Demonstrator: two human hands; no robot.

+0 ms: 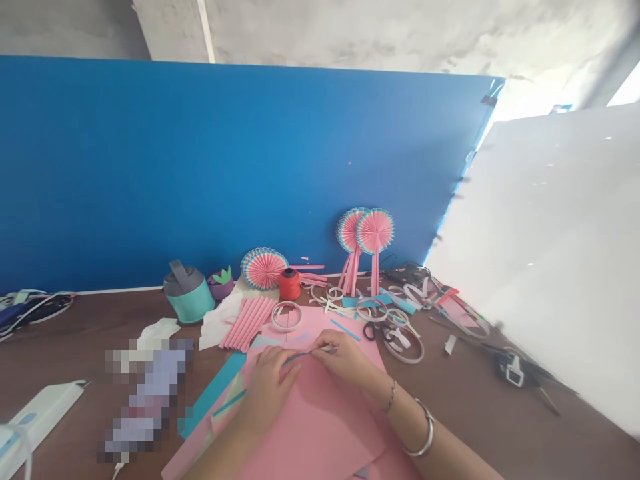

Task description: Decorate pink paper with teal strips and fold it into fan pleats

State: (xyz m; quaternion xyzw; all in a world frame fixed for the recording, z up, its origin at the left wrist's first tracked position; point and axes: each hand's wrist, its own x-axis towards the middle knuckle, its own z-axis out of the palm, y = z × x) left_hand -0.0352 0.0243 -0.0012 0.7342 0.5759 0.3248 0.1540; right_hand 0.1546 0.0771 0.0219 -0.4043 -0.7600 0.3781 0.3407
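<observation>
A narrow blue paper strip [231,403] runs slantwise over large pink paper sheets [320,427]. My left hand [270,383] has the strip between thumb and fingers, and part of it passes out of sight beneath that hand. Close by on the right, my right hand [343,360] pinches the strip's far end; its fingertips cover the exact end. Both hands are low over the pink paper. Another thin blue strip [345,330] lies just beyond my right hand. Pleated pink paper [249,323] and a roll of white tape [287,316] lie beyond my left hand.
Finished-looking pleated pink rosettes [375,231] lean on the blue panel [250,167]. A red thread spool [289,285] and teal pot [190,297] stand at the back. Black-handled scissors [370,331] and tape rolls lie right. A glue gun [513,370] is further right.
</observation>
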